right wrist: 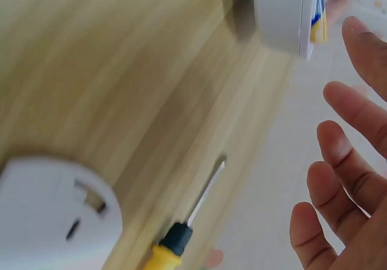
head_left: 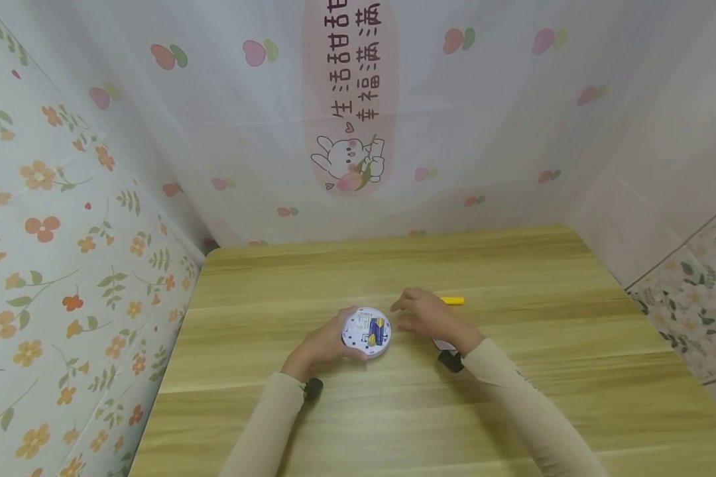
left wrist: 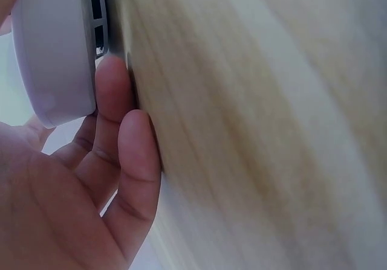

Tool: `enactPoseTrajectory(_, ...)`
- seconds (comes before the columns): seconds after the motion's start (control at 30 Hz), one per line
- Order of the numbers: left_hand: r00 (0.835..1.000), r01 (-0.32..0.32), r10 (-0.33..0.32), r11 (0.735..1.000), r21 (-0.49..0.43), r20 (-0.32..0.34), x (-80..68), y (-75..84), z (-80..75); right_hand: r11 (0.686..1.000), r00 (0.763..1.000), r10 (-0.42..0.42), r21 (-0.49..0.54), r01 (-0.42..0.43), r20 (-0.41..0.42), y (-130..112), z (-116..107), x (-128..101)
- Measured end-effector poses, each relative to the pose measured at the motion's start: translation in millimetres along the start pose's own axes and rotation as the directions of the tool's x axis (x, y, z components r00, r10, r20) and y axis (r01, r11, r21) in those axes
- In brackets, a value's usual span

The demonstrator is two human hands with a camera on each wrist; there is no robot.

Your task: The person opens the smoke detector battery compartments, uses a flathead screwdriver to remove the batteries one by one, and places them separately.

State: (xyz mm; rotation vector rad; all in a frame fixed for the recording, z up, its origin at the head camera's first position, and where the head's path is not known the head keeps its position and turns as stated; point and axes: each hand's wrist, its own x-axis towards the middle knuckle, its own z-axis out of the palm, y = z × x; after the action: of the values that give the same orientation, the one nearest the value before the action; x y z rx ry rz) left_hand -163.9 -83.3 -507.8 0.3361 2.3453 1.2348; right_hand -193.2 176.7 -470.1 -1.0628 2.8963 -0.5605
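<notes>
In the head view my left hand grips a round white smoke detector by its left side, the printed blue and yellow label facing up. Seen from the left wrist, thumb and fingers hold its rim, and dark vent slots show on its underside close over the wood. My right hand hovers just to the right of the detector, fingers spread and slightly bent, holding nothing. Below that hand, in the right wrist view, lie a white rounded cover with slots and a screwdriver with a yellow and black handle.
The wood-grain table carries these things near its middle. A printed curtain hangs behind its far edge, and a flowered one stands along the left. Dark wrist straps show at both cuffs.
</notes>
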Motion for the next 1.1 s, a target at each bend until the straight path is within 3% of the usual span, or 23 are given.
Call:
enactPoseTrajectory(0.4, 1.0, 0.029, -0.029, 0.999, 0.025, -0.002, -2.5, 2.3, 0.2, 0.998, 0.997, 0.055, -0.022, -0.054, 0.062, -12.4, 17.1, 5.4)
enactPoseTrajectory(0.6, 1.0, 0.013, -0.013, 1.0, 0.003, -0.001, -2.3, 1.8, 0.5, 0.998, 0.996, 0.052, -0.048, -0.048, 0.076, -12.2, 24.6, 7.7)
enactPoseTrajectory(1.1, 1.0, 0.008, -0.008, 0.999, -0.04, 0.006, -1.6, -0.9, 0.5, 0.998, 0.994, 0.057, -0.037, -0.054, 0.089, -18.8, 24.4, 9.1)
